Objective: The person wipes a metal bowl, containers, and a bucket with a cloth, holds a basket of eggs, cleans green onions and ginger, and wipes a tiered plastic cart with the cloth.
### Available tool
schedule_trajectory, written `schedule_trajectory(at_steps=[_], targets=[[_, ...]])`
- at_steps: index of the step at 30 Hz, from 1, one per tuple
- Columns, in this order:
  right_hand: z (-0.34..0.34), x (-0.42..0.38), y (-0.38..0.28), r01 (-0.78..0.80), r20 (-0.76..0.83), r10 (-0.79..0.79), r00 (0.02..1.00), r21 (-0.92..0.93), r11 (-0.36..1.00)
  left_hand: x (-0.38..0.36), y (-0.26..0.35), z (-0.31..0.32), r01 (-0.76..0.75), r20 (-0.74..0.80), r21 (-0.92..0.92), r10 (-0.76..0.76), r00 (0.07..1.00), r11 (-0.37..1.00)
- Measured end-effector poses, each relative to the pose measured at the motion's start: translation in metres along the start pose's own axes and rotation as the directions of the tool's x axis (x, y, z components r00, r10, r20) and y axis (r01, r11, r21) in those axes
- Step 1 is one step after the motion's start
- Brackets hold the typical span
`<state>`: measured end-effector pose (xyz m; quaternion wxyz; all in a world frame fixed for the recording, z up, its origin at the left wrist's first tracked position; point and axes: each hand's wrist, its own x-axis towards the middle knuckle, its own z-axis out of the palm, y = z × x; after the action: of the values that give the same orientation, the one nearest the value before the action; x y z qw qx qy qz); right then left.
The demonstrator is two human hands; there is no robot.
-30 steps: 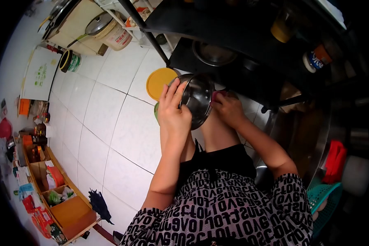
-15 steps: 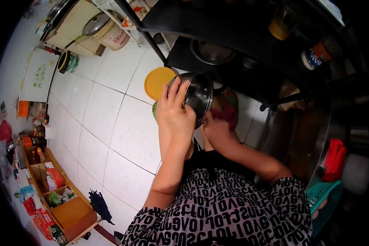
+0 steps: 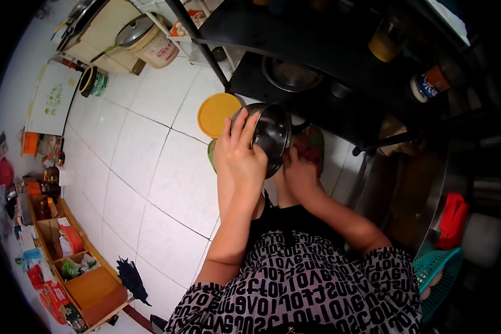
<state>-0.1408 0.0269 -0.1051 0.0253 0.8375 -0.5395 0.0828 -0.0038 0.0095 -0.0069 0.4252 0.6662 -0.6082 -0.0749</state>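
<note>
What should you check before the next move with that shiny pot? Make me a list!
1. Left hand has a firm hold on the steel pot: ok, fingers spread over its rim and side.
2. Right hand is at the pot: ok, it is pressed by the pot's lower edge.
3. What the right hand holds: cannot tell, only something pinkish shows by it.
4. Pot is tilted on its side, mouth facing away from the left hand: ok.
5. Yellow lid on the floor is out of the way: ok, it lies just behind the pot.
6. Pot's inside is clean: cannot tell, too dark.
</note>
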Motion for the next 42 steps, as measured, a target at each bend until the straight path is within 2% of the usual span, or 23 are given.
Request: schedule_trajectory(at_steps=[2, 4, 5, 7, 8, 10, 11, 13, 15, 18, 20, 21, 22, 24, 26, 30, 32, 33, 35, 36, 38, 42], targets=[[0.004, 0.01, 0.006, -0.009, -0.001, 0.009, 1.0, 0.009, 1.0, 0.0, 0.0, 0.002, -0.017, -0.013, 0.004, 0.017, 1.0, 1.0], [0.017, 0.033, 0.02, -0.046, -0.115, 0.043, 0.992, -0.024, 0.999, 0.002, -0.001, 0.0, -0.038, -0.029, 0.01, 0.038, 0.999, 0.999], [0.021, 0.038, 0.023, -0.047, -0.119, 0.044, 0.992, -0.024, 0.999, 0.004, -0.002, -0.001, -0.009, -0.009, 0.021, 0.009, 1.0, 1.0], [0.024, 0.047, 0.028, 0.011, -0.23, -0.022, 0.973, -0.053, 0.999, 0.008, -0.002, -0.002, 0.02, 0.003, 0.031, -0.02, 1.0, 0.999], [0.026, 0.045, 0.028, 0.013, -0.232, -0.025, 0.972, -0.051, 0.999, 0.008, -0.004, -0.002, 0.017, 0.004, 0.025, -0.017, 1.0, 1.0], [0.024, 0.034, 0.022, -0.024, -0.241, 0.042, 0.97, 0.076, 0.997, 0.006, -0.006, -0.004, 0.02, 0.003, 0.026, -0.02, 1.0, 0.999], [0.022, 0.024, 0.015, -0.021, -0.239, 0.04, 0.97, 0.08, 0.997, 0.005, -0.005, -0.004, 0.016, 0.004, 0.025, -0.016, 1.0, 1.0], [0.012, 0.004, 0.004, -0.061, 0.03, 0.06, 0.998, 0.057, 0.996, 0.004, -0.004, -0.003, 0.008, 0.013, 0.016, -0.008, 1.0, 1.0], [0.013, 0.004, 0.008, -0.028, -0.007, 0.028, 1.0, 0.031, 0.999, 0.006, -0.005, -0.001, 0.02, 0.024, 0.006, -0.021, 0.999, 1.0], [0.005, 0.027, 0.017, -0.102, -0.024, 0.106, 0.994, 0.115, 0.988, 0.007, -0.002, 0.0, -0.007, 0.008, 0.023, 0.006, 1.0, 1.0], [0.001, 0.051, 0.027, -0.008, -0.232, 0.046, 0.972, 0.164, 0.986, 0.009, 0.003, -0.001, 0.014, -0.001, 0.019, -0.014, 1.0, 1.0], [0.011, 0.055, 0.031, -0.01, -0.234, 0.049, 0.971, 0.164, 0.986, 0.01, 0.004, -0.002, 0.042, -0.015, 0.018, -0.042, 0.999, 0.999], [0.02, 0.059, 0.031, -0.056, -0.217, 0.123, 0.968, 0.29, 0.955, 0.011, 0.002, -0.002, 0.041, -0.014, 0.018, -0.041, 0.999, 0.999], [0.03, 0.057, 0.034, -0.097, -0.19, 0.189, 0.963, 0.41, 0.907, 0.012, -0.004, -0.003, 0.085, -0.014, -0.02, -0.085, 0.996, 0.996], [0.005, 0.048, 0.027, -0.049, -0.144, 0.099, 0.985, 0.317, 0.947, 0.011, -0.005, -0.003, 0.088, -0.013, -0.01, -0.088, 0.996, 0.996], [0.0, 0.021, 0.031, -0.082, -0.06, 0.113, 0.992, 0.378, 0.922, 0.013, -0.008, 0.0, 0.103, -0.016, -0.059, -0.104, 0.994, 0.993], [-0.001, 0.018, 0.035, -0.226, 0.019, 0.257, 0.966, 0.544, 0.808, 0.016, -0.011, -0.001, 0.091, 0.008, -0.109, -0.091, 0.996, 0.99], [0.0, 0.019, 0.039, -0.233, 0.022, 0.264, 0.964, 0.544, 0.806, 0.018, -0.012, -0.001, 0.078, 0.021, -0.152, -0.076, 0.997, 0.985], [0.006, 0.027, 0.051, -0.15, -0.05, 0.292, 0.955, 0.766, 0.625, 0.019, -0.017, 0.003, 0.081, -0.009, -0.182, -0.084, 0.996, 0.98], [0.008, 0.03, 0.053, -0.149, -0.052, 0.292, 0.955, 0.766, 0.625, 0.02, -0.02, 0.004, 0.124, -0.012, -0.234, -0.131, 0.991, 0.964], [0.013, 0.035, 0.053, -0.103, -0.113, 0.364, 0.925, 0.846, 0.523, 0.02, -0.024, 0.005, 0.17, -0.013, -0.28, -0.181, 0.983, 0.945], [-0.002, 0.052, 0.055, -0.093, -0.163, 0.361, 0.918, 0.797, 0.597, 0.021, -0.02, 0.005, 0.115, -0.016, -0.256, -0.124, 0.992, 0.96]])
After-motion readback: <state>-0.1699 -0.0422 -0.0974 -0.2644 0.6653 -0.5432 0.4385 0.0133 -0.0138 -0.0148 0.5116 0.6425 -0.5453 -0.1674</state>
